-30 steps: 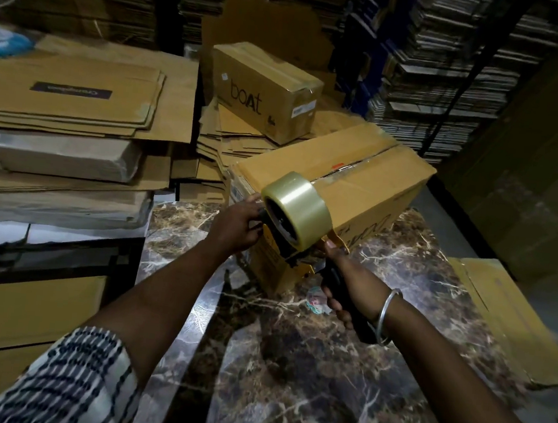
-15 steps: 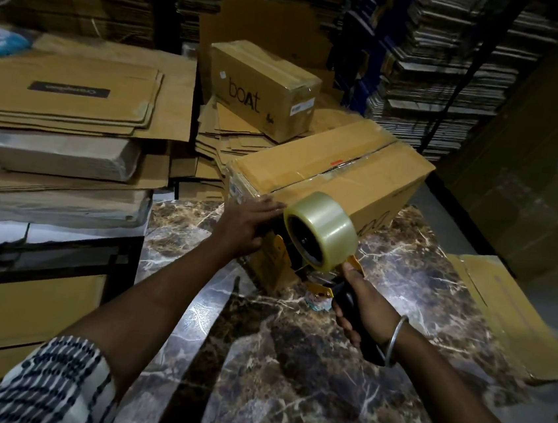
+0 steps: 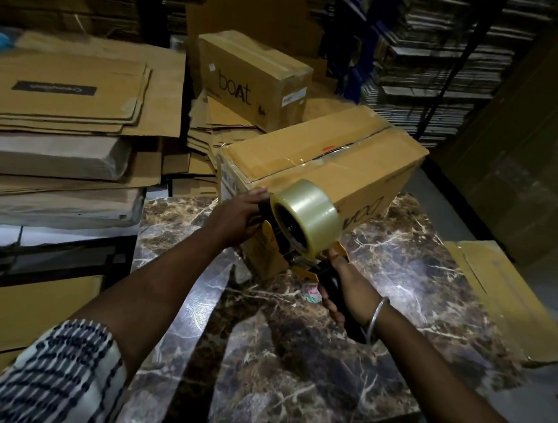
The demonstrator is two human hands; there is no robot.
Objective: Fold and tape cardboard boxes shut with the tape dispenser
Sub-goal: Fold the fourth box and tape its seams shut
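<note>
Our right hand (image 3: 343,292) is wrapped around the black handle of the tape dispenser (image 3: 303,229), whose clear tape roll (image 3: 308,211) sits against the near end of the cardboard box (image 3: 323,167). Our left hand (image 3: 236,215) grasps the near upper corner of that box, fingers curled over the edge just beside the roll, steadying it.

The box lies straight ahead of both hands on the marble tabletop (image 3: 290,350), its long axis running away from us and to the right. Its centre seam (image 3: 353,146) follows that axis and appears to carry tape already. The dispenser sits at the near end face, below the top edge, so we judge that the strip is being finished down this face. The right hand does the pulling toward us; the left is nearer the corner and braces against that pull.

Behind stands 1 sealed box printed "boAt" (image 3: 253,81) on loose flattened cartons. A stack of flat cardboard (image 3: 59,95) lies to the left, and a flattened carton (image 3: 502,297) to the right. None of these blocks the path toward us.
</note>
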